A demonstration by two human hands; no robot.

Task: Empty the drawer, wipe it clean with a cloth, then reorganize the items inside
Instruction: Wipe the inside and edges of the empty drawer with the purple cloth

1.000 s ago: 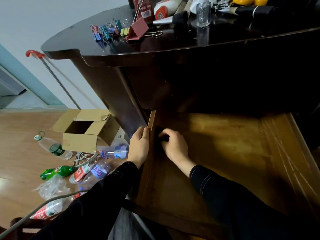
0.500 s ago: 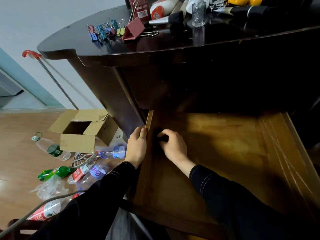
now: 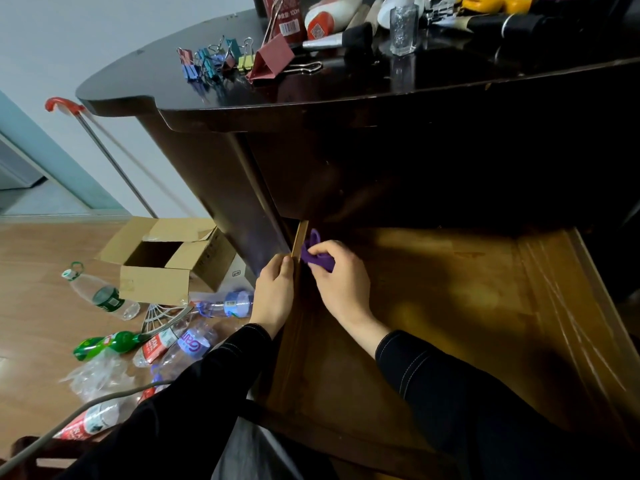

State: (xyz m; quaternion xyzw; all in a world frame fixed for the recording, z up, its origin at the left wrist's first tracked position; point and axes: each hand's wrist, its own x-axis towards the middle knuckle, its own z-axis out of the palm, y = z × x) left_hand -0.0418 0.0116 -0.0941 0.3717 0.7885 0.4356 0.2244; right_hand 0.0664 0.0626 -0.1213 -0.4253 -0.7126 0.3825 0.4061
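Observation:
The wooden drawer (image 3: pixel 450 306) is pulled out below the dark desk and holds no items. My right hand (image 3: pixel 341 282) grips a purple cloth (image 3: pixel 317 254) against the inner left wall, near the back left corner. My left hand (image 3: pixel 275 294) holds the drawer's left side rail (image 3: pixel 299 239), thumb on its top edge. On the desk top (image 3: pixel 346 84) lie the removed items: colourful binder clips (image 3: pixel 216 62), a large red binder clip (image 3: pixel 273 60), a glitter bottle (image 3: pixel 403 24), a glue tube (image 3: pixel 330 15) and brushes.
Left of the desk, on the wooden floor, stand an open cardboard box (image 3: pixel 166 261) and several scattered plastic bottles (image 3: pixel 166 341). A red-handled pole (image 3: pixel 104 154) leans on the wall. A grey cable (image 3: pixel 69 420) crosses the lower left.
My right hand has lifted the cloth slightly up the left wall, so its purple colour shows now. My left hand stays on the rail.

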